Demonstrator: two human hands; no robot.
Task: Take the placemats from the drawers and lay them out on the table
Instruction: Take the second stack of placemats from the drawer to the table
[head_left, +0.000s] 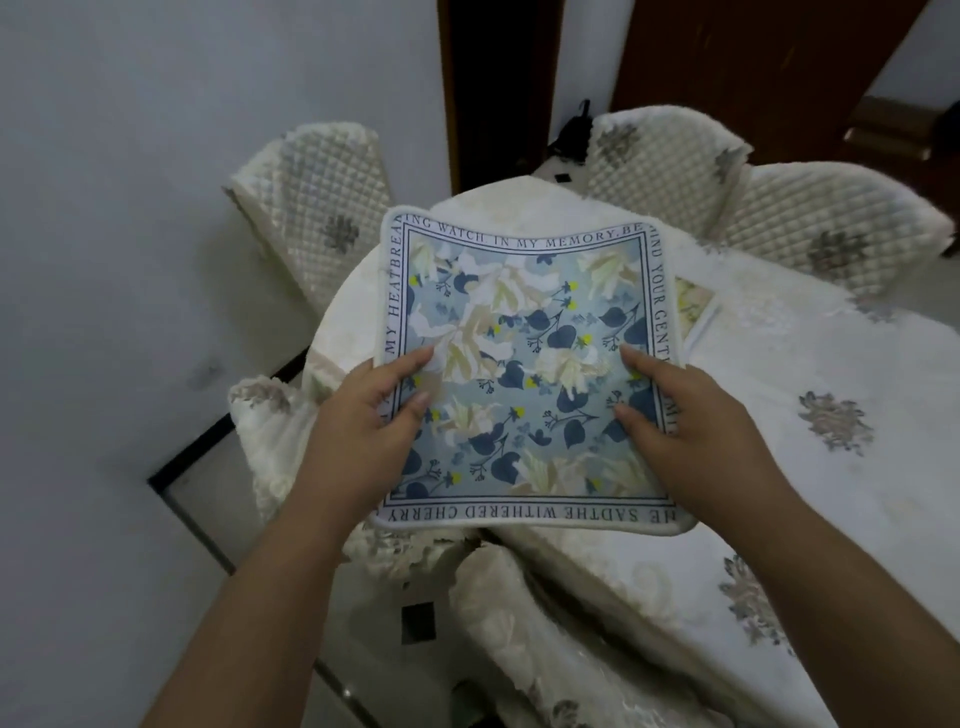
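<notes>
Cream cloth covers the table (779, 374) below you, and right over its near end you've got the placemat (524, 364), blue floral with a lettered border, held up in the air, its far edge sagging a little. Your left hand (371, 415) grips the left edge, thumb curled on top, fingers tucked beneath; your right hand (680, 421) does the same on the right edge. So this one's out of the drawers but not yet down. Just past its right edge a second mat (693, 312) already seems to lie flat on the cloth (only a yellowish corner shows, so that's a guess). How many remain, you can't tell; no drawers in sight. Around the table stand quilted chairs (670, 166), beyond them a pale wall (156, 156) and a dark wooden door (753, 67).
</notes>
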